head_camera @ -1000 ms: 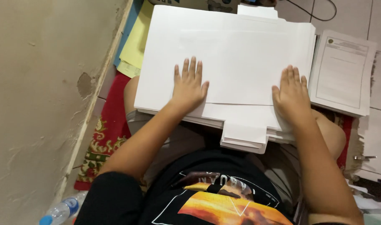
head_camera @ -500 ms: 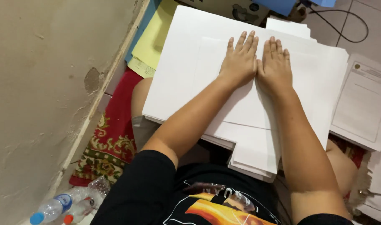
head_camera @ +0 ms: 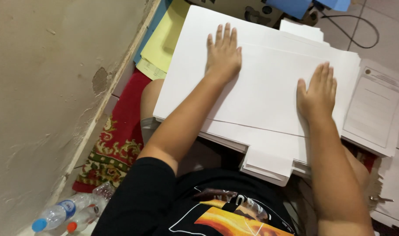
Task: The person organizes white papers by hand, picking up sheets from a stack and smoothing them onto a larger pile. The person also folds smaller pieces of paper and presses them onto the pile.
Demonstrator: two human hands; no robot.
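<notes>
A thick stack of large white card sheets (head_camera: pixel 269 91) rests across my lap, with tab-shaped flaps (head_camera: pixel 269 164) sticking out at the near edge. My left hand (head_camera: pixel 224 54) lies flat, fingers spread, on the upper left part of the top sheet. On the right side of that same sheet, my right hand (head_camera: pixel 317 94) presses down flat. Neither hand grips anything.
A beige wall (head_camera: pixel 46 87) runs along the left. Yellow and blue paper sheets (head_camera: pixel 164 43) lie beside it, over a red patterned rug (head_camera: pixel 121 140). Printed forms (head_camera: pixel 374 111) sit to the right. Two plastic bottles (head_camera: pixel 64 214) lie at bottom left. A black cable (head_camera: pixel 361 30) crosses the tiles.
My hands were side by side near the top centre of the sheet; they have slid apart, the left to the left and the right down to the right.
</notes>
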